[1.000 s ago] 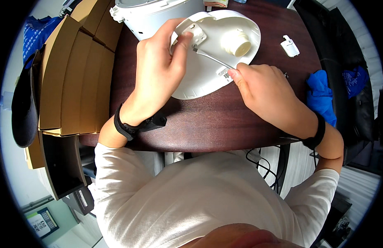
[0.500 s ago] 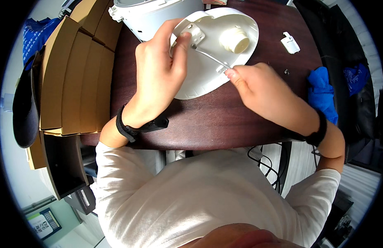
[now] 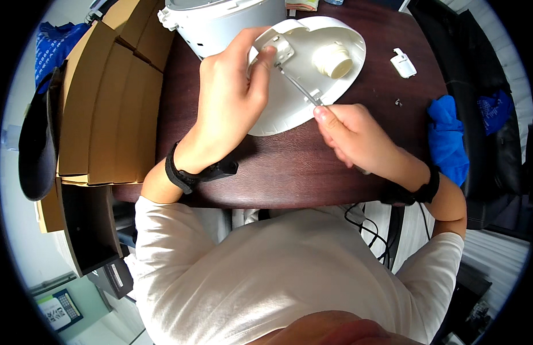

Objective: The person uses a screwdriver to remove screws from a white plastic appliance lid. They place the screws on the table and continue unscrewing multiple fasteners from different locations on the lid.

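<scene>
Head view: left hand (image 3: 232, 95) grasps the white cover (image 3: 281, 109) by its left edge, over the counter's (image 3: 272, 169) far side, apparently for steadiness; right hand (image 3: 358, 132) clasps a screwdriver (image 3: 301, 88), angled far-left.

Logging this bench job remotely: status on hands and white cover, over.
Left hand gripping white cover near its rim, thumb inside. Right hand gripping slim metal tool, tip by small inner plate. White housing behind cover; nothing seen blocking the tool.

Bright light glints off the table (image 3: 278, 175); outer edges bend.
</scene>
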A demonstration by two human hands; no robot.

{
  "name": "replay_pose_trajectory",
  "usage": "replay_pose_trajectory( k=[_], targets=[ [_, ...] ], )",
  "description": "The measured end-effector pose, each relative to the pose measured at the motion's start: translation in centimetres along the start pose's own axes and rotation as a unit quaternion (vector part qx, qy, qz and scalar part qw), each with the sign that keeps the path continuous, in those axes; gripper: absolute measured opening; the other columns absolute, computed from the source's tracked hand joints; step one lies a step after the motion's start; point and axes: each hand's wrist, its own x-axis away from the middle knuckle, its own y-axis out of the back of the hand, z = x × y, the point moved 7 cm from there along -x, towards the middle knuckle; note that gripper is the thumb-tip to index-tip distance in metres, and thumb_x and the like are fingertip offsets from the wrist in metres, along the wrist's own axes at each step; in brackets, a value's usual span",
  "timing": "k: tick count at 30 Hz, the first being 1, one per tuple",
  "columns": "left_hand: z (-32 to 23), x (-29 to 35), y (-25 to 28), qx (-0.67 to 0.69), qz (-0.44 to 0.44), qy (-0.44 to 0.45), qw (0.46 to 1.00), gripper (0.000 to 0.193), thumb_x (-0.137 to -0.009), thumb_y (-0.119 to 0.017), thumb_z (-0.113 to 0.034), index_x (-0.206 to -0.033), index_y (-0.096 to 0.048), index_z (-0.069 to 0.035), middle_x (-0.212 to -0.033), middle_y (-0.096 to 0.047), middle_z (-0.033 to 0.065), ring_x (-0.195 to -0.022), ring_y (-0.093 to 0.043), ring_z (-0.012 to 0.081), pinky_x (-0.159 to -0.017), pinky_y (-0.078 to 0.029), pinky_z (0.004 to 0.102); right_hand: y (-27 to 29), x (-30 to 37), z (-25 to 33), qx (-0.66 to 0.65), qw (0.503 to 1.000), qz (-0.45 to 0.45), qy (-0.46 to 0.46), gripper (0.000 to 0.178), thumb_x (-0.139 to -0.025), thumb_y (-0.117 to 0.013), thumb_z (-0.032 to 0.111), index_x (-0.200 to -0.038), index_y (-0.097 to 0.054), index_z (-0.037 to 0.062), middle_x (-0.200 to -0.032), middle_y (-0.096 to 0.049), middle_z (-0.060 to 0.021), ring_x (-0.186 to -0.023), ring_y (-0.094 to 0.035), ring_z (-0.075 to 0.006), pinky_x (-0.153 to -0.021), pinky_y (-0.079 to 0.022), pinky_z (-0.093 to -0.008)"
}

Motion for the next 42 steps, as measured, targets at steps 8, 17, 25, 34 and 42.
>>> replay_pose_trajectory(
  k=[8,17,25,34,42],
  targets=[
    [-0.1,-0.1,0.0,-0.006,-0.017,-0.039,0.999,0.017,-0.089,-0.057,-0.004,-0.105,-0.06,0.0,-0.056,-0.059,0.0141,-0.046,-0.06,0.0209,-0.046,-0.044,0.0289,2.0,0.4,3.5,0.382,0.902,-0.157,0.122,0.036,-0.096,-0.05,0.024,-0.069,-0.054,0.0007,-0.059,-0.056,-0.0191,-0.056,-0.058,-0.0379,-0.051,-0.046,-0.045],
    [-0.3,0.1,0.1,-0.031,-0.027,-0.034,0.999,0.016,-0.088,-0.056,-0.003,-0.103,-0.059,0.0,-0.057,-0.059,0.015,-0.047,-0.062,0.0228,-0.046,-0.044,0.0301,1.7,-0.3,2.0,0.23,0.966,-0.093,0.076,0.041,-0.1,-0.043,0.029,-0.07,-0.054,0.0017,-0.049,-0.05,-0.0119,-0.041,-0.053,-0.0274,-0.041,-0.045,-0.0366],
    [-0.1,0.0,0.0,-0.03,-0.032,-0.038,0.998,0.016,-0.087,-0.057,-0.002,-0.102,-0.059,0.0,-0.056,-0.058,0.0159,-0.047,-0.061,0.0256,-0.045,-0.044,0.0311,-3.3,0.3,-0.2,-0.382,0.897,0.176,-0.135,0.046,-0.103,-0.031,0.042,-0.072,-0.038,0.0091,-0.057,-0.039,-0.0007,-0.033,-0.036,-0.0079,-0.031,-0.036,-0.0249],
    [-0.3,-0.2,0.1,-0.02,-0.009,-0.025,0.999,0.017,-0.088,-0.057,-0.003,-0.104,-0.06,0.0,-0.058,-0.06,0.0148,-0.047,-0.061,0.0233,-0.046,-0.044,0.03,-0.9,-0.3,-1.3,-0.175,0.976,0.082,-0.101,0.051,-0.102,-0.032,0.043,-0.066,-0.04,0.0085,-0.051,-0.038,0.0022,-0.035,-0.04,-0.0066,-0.033,-0.036,-0.0237],
    [-0.6,0.0,0.0,-0.019,-0.014,-0.036,0.999,0.017,-0.088,-0.057,-0.002,-0.105,-0.06,0.0,-0.059,-0.061,0.0152,-0.05,-0.063,0.0236,-0.048,-0.046,0.03,2.3,0.3,2.5,0.276,0.947,-0.114,0.119,0.046,-0.098,-0.047,0.031,-0.067,-0.058,-0.0009,-0.054,-0.054,-0.0185,-0.045,-0.054,-0.0332,-0.045,-0.044,-0.0394]
  ],
)
